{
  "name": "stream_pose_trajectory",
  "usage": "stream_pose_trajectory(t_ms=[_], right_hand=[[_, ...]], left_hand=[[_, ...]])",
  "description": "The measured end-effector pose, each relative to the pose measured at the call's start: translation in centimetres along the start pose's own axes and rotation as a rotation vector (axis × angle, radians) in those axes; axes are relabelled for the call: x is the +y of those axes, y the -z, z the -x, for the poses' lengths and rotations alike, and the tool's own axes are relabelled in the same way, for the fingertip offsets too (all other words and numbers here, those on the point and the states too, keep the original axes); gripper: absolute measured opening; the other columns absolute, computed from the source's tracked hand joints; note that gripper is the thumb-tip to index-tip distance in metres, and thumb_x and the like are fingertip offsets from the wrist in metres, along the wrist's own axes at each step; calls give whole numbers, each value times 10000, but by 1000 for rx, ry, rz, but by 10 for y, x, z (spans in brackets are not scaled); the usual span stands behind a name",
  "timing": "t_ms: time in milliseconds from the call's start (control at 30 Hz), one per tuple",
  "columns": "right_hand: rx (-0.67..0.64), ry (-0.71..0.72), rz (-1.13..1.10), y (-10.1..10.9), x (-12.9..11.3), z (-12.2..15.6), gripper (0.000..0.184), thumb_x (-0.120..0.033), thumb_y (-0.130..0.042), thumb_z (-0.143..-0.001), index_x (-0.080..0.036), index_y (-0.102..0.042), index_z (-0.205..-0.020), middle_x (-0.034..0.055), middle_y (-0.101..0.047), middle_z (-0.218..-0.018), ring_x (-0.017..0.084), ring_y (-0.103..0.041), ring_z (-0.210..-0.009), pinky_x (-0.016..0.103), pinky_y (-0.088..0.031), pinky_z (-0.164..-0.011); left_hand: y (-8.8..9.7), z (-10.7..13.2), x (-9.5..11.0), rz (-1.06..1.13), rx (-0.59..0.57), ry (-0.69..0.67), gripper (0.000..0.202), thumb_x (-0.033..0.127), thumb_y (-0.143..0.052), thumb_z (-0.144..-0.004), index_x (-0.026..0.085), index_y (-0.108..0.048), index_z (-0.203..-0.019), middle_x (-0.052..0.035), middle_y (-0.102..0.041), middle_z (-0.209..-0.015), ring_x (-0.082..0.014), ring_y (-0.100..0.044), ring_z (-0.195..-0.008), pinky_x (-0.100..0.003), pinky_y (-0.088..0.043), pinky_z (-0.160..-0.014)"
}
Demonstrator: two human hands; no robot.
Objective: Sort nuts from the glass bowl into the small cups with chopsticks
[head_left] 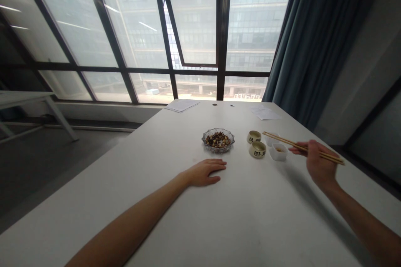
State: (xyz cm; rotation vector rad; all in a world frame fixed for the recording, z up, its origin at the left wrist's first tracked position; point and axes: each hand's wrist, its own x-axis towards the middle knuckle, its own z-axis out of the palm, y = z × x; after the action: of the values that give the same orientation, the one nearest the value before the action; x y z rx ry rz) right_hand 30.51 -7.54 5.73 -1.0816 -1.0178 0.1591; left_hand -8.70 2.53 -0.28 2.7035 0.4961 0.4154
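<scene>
My left hand [205, 172] lies flat and open on the white table [188, 217], palm down, just in front of a glass bowl [218, 139] filled with mixed nuts or beans. My right hand [318, 162] is closed on a pair of wooden chopsticks [294, 146] held above the table, their tips pointing left over a small white square dish [278, 151]. Two small cream cups with dark characters [257, 149] [254, 136] stand between the glass bowl and the white dish.
Sheets of paper [181, 104] [265, 113] lie at the table's far edge, by two small dark spots. Large windows [194, 29] stand behind, a teal curtain [313, 41] hangs at right, and another table [25, 100] is at far left.
</scene>
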Motion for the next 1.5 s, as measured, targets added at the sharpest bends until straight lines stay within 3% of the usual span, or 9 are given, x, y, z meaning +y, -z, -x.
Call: stream_pose_trajectory(t_ms=[167, 333, 533, 833, 1233, 1400, 1500], right_hand=[[158, -133, -69, 50, 28, -2, 475, -597, -725, -831, -129, -707, -755, 84, -692, -643, 241, -719, -512, 366, -652, -541], [229, -271, -163, 67, 49, 2, 450, -563, -755, -816, -122, -701, -739, 87, -707, -677, 218, -731, -537, 293, -654, -534], [298, -356, -225, 68, 53, 1, 398, -484, -743, -849, -102, -697, -749, 104, -716, -674, 206, -747, -574, 247, -649, -589], [288, -425, -222, 69, 52, 1, 293, -353, -678, -878, -100, -697, -732, 118, -717, -655, 202, -735, -545, 229, -625, -526], [276, -391, -224, 70, 53, 3, 291, -379, -701, -859, -116, -707, -736, 103, -723, -656, 202, -735, -547, 236, -619, -498], [264, -402, -232, 60, 44, 6, 321, -414, -710, -846, -109, -702, -746, 103, -722, -646, 188, -718, -510, 215, -595, -464], [195, -333, -222, 47, 31, 6, 375, -473, -738, -828, -105, -705, -765, 107, -726, -661, 191, -718, -514, 217, -586, -451]], left_hand=[[2, 0, 0, -14, -17, 25, 540, 407, -571, -953, 258, -526, -1470, -66, -506, -1553, -254, -451, -1454, -422, -341, -1232], [3, 1, 0, -9, -26, 34, 541, 412, -569, -957, 264, -520, -1475, -68, -498, -1559, -261, -444, -1458, -432, -340, -1232], [4, 2, -3, -7, -29, 37, 537, 427, -553, -967, 271, -513, -1480, -73, -490, -1565, -260, -442, -1459, -437, -347, -1227], [4, 1, -1, -18, -33, 48, 536, 435, -546, -972, 275, -510, -1482, -65, -491, -1565, -260, -439, -1461, -440, -337, -1234], [4, 0, 1, 7, -23, 37, 534, 428, -562, -963, 270, -523, -1472, -78, -501, -1555, -265, -452, -1453, -440, -346, -1227], [3, 0, -1, 5, -15, 38, 531, 422, -565, -961, 275, -524, -1470, -71, -505, -1553, -263, -453, -1453, -438, -345, -1229], [3, -1, -1, -4, -19, 31, 530, 418, -563, -962, 274, -524, -1471, -68, -506, -1553, -263, -452, -1453, -435, -347, -1227]])
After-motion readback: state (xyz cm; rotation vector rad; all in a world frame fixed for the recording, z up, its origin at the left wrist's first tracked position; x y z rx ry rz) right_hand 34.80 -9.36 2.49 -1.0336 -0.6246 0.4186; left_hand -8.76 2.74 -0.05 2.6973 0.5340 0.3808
